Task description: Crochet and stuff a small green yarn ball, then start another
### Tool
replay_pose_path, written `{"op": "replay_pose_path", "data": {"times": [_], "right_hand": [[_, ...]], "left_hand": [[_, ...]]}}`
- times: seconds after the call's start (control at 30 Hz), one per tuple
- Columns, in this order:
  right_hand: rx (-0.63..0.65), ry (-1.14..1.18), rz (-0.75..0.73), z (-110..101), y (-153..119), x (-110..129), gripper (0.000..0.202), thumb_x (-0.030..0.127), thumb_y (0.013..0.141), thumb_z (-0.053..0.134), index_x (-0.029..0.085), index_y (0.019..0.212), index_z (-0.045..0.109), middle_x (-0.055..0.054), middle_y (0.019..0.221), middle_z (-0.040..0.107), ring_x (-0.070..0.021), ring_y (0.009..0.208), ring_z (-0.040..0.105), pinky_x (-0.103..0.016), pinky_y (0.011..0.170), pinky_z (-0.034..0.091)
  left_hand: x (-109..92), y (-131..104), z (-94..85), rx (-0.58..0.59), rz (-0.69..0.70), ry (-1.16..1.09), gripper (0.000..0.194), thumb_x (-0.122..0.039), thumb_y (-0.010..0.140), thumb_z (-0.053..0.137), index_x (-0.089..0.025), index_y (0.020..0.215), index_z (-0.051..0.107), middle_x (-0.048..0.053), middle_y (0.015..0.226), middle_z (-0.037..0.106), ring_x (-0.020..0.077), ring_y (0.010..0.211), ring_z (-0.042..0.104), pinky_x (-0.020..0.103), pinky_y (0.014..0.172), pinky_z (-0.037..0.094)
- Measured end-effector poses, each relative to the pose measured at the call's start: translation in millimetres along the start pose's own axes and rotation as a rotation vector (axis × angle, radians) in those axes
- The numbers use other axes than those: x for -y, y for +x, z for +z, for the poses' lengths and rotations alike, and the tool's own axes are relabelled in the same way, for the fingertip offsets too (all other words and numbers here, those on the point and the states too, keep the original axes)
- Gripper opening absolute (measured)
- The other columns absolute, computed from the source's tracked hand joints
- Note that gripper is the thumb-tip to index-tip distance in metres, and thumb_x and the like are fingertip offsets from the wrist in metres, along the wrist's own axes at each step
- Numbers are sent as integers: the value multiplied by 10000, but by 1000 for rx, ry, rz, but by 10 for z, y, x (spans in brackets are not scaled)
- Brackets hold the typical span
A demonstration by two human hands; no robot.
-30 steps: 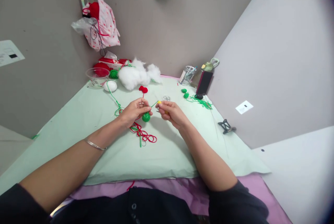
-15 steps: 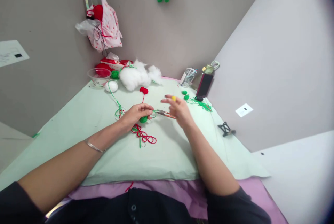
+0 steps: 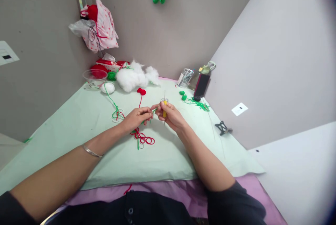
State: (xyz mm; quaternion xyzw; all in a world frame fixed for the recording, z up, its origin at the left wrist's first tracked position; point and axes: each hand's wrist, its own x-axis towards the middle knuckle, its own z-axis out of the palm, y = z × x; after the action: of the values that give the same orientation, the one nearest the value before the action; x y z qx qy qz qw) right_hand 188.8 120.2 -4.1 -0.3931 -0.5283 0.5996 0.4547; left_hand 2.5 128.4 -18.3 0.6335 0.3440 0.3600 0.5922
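Observation:
My left hand (image 3: 137, 119) is closed on green yarn (image 3: 154, 111) over the middle of the pale green cloth; the green knitted piece is mostly hidden under its fingers. Close beside it, my right hand (image 3: 170, 114) grips a yellow-handled hook (image 3: 165, 109), its thin metal shaft pointing away from me. The fingertips of the two hands nearly meet around the yarn. Loops of red yarn (image 3: 143, 137) lie just below my left hand. A small red knitted piece (image 3: 141, 91) rests beyond the hands, with a red strand running toward them.
White stuffing (image 3: 131, 77), a clear tub (image 3: 95, 82) and a white ball (image 3: 107, 88) sit at the back left. At the back right are a glass of pens (image 3: 185, 78), a phone (image 3: 202, 85) and green yarn scraps (image 3: 201, 105). A black stand (image 3: 223, 128) is at the right.
My right hand has come down and left to my left hand, and its fingers have closed on the yellow hook. The scissors seen near it are no longer clearly visible. The view has shifted slightly.

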Motion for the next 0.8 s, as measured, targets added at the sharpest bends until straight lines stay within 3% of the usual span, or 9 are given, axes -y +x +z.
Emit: {"op": "replay_pose_path", "data": {"times": [0.1, 0.2, 0.3, 0.43, 0.57, 0.7, 0.8], "right_hand": [[68, 123, 50, 102, -10, -21, 514, 641, 797, 728, 214, 677, 468, 64, 536, 434, -75, 485, 309, -220, 461, 219], [37, 136, 44, 167, -16, -4, 540, 600, 789, 762, 211, 632, 422, 104, 498, 304, -49, 461, 167, -214, 447, 142], [18, 161, 29, 169, -9, 38, 562, 581, 766, 792, 208, 615, 400, 108, 506, 273, -44, 470, 141, -209, 447, 112], [16, 186, 32, 66, 22, 80, 560, 567, 744, 817, 206, 621, 408, 104, 518, 297, -43, 471, 157, -199, 438, 130], [-45, 211, 1, -98, 59, 100, 520, 559, 774, 794, 206, 666, 428, 98, 546, 345, -45, 469, 139, -189, 421, 131], [-93, 224, -10, -193, 70, 116, 466, 533, 791, 784, 200, 702, 470, 83, 592, 440, -36, 457, 137, -184, 406, 131], [-116, 231, -18, -201, 59, 132, 442, 517, 809, 771, 200, 718, 476, 64, 646, 509, -31, 451, 151, -183, 404, 142]], "left_hand": [[50, 3, 35, 53, -21, -27, 144, -246, 786, 602, -187, 656, 626, -7, 652, 579, 138, 609, 485, 267, 632, 410], [80, 14, 59, 97, -45, -79, 187, -223, 772, 583, -193, 589, 556, -5, 594, 534, 145, 608, 475, 265, 619, 405], [73, 24, 64, 149, -84, -177, 210, -245, 783, 565, -196, 585, 514, -4, 600, 518, 142, 589, 499, 271, 626, 448], [67, 23, 10, 208, -196, -311, 152, -285, 826, 611, -175, 722, 600, -9, 644, 526, 125, 528, 507, 271, 560, 476], [79, 24, -62, 160, -228, -440, 208, -353, 925, 598, -157, 921, 667, 18, 779, 604, 73, 493, 436, 208, 462, 389], [54, 26, -92, 112, -205, -505, 198, -248, 913, 648, -129, 1063, 700, 90, 987, 694, 102, 681, 608, 240, 663, 534], [29, 22, -102, 91, -182, -507, 276, -173, 855, 715, -115, 1124, 695, 101, 1040, 709, 124, 761, 657, 277, 774, 565]]}}
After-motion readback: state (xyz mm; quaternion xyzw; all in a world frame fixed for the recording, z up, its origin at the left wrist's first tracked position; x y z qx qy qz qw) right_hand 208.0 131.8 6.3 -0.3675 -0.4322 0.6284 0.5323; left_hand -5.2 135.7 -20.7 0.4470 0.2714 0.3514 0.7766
